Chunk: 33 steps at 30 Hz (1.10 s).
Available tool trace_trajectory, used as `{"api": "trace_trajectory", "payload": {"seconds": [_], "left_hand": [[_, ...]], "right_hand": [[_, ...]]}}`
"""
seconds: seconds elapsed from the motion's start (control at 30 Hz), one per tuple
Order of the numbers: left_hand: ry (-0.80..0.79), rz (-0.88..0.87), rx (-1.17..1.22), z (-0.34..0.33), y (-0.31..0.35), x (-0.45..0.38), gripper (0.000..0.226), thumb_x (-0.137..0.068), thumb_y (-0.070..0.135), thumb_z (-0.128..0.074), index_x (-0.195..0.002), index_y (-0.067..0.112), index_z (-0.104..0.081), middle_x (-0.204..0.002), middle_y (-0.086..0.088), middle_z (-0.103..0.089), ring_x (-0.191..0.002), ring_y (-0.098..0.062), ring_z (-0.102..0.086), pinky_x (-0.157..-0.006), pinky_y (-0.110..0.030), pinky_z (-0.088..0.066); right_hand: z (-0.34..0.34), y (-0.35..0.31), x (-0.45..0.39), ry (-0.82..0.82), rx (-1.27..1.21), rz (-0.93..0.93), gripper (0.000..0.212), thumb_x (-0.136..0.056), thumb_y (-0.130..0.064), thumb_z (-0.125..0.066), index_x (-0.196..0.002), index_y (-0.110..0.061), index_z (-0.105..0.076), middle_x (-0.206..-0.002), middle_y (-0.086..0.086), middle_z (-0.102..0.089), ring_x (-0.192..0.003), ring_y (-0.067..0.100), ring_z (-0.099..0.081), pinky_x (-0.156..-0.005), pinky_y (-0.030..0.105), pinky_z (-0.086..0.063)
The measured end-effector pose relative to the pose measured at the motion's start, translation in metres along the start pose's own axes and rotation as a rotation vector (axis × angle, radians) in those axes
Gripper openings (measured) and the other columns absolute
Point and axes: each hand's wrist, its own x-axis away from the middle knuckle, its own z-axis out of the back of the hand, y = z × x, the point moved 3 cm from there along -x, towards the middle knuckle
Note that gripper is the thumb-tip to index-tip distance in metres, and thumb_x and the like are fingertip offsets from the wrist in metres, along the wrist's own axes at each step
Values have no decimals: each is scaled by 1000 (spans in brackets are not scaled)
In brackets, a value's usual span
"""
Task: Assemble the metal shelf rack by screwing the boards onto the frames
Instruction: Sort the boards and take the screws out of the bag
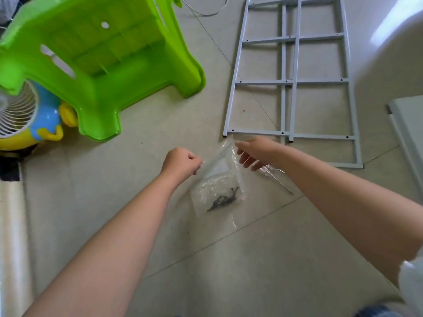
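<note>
A clear plastic bag hangs above the tiled floor with several dark screws bunched at its bottom. My left hand pinches the bag's upper left edge. My right hand pinches the bag's top right corner, its other fingers loosely spread. Two white metal ladder-shaped frames lie flat on the floor beyond my hands, one overlapping the other. Under my right wrist a screwdriver with a clear handle lies on the floor. A white board lies at the right edge.
An overturned bright green plastic stool lies at the upper left. A small fan with a blue and yellow body stands beside it. A white cable runs across the far floor. A pale rolled item lies along the left edge.
</note>
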Motion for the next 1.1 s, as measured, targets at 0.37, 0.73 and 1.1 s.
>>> {"api": "trace_trajectory", "payload": {"seconds": [0.37,0.73,1.1], "left_hand": [[-345,-186,108,14,7,33,30,-78,16,-72,-52,15,-57,-34,14,-47,-34,2,-37,-38,-9,-27],[-296,-243,-54,21,8,42,44,-76,20,-75,-51,15,-39,-49,3,-39,-47,-9,-34,-43,-19,-27],[-200,-297,-16,35,17,40,35,-77,10,-72,-68,18,-39,-61,4,-46,-54,-9,-41,-47,-19,-31]], "right_hand": [[-16,-13,18,-52,-168,-166,36,-88,-43,-57,-77,-9,-54,-67,4,-58,-56,14,-57,-47,19,-45],[-31,-9,26,23,-395,4,30,-89,-24,-60,-64,-10,-49,-43,-1,-45,-39,9,-49,-41,18,-41],[-31,-23,21,66,-516,23,34,-88,-22,-62,-61,-11,-44,-34,-5,-38,-36,8,-46,-38,14,-40]]}}
